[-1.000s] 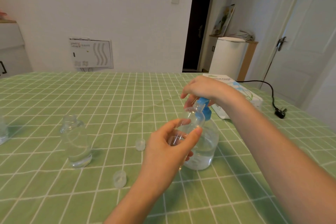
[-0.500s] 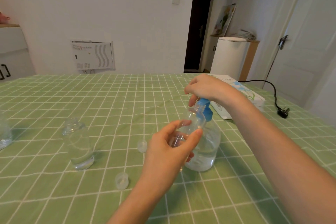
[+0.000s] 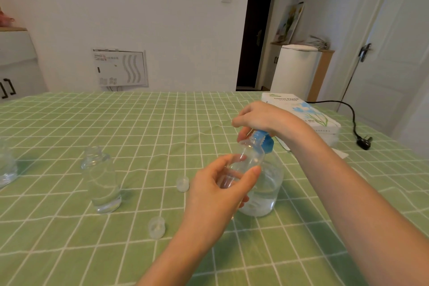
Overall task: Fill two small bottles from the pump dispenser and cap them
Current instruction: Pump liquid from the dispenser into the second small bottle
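Grip: left hand (image 3: 220, 193) clasps tilted small bottle (image 3: 249, 155); right hand (image 3: 264, 116) curled round top of pump dispenser (image 3: 267, 193), part-full clear liquid.

The tablecloth (image 3: 116, 123) is light green with a grid of thin white lines. The pump dispenser (image 3: 269, 193) is clear, its pump head (image 3: 267, 144) bright blue. Left of the dispenser the small bottle (image 3: 249, 155) and the second bottle (image 3: 102, 179) are clear, and the two caps (image 3: 182, 184) (image 3: 156, 227) milky white. Behind the dispenser the tissue box (image 3: 311, 114) is white with blue flowers
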Tool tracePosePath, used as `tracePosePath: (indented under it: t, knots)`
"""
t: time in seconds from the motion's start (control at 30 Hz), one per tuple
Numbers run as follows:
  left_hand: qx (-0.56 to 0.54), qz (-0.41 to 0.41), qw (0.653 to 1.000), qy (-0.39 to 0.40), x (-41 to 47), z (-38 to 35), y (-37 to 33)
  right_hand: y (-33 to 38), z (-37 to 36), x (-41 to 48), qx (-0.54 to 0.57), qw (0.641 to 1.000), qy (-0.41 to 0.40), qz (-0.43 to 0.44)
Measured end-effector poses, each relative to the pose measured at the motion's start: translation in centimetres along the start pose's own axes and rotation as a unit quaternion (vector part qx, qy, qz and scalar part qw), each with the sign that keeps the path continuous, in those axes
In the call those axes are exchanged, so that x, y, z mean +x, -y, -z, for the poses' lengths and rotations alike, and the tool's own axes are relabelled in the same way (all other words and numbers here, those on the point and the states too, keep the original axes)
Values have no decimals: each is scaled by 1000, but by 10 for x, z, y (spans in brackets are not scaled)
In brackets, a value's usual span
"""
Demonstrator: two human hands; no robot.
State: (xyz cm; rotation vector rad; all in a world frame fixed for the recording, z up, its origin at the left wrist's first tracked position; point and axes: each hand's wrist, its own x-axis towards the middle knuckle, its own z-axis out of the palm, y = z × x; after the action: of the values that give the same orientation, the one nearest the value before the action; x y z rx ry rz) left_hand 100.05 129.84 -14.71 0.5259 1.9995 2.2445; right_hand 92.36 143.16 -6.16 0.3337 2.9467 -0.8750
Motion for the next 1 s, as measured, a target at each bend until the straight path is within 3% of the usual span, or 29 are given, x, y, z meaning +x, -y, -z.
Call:
tracePosePath:
  t: [0.33,0.8,1.0]
  knots:
    - [-5,-13,1000,7,0,1,-4,9,10,-5,-26,999,-27,39]
    - [1,-10,1000,5,0,1,0,2,-2,-3,26,1000,4,14]
    - [2,-11,1000,4,0,1,-1,4,2,-3,6,999,-22,29]
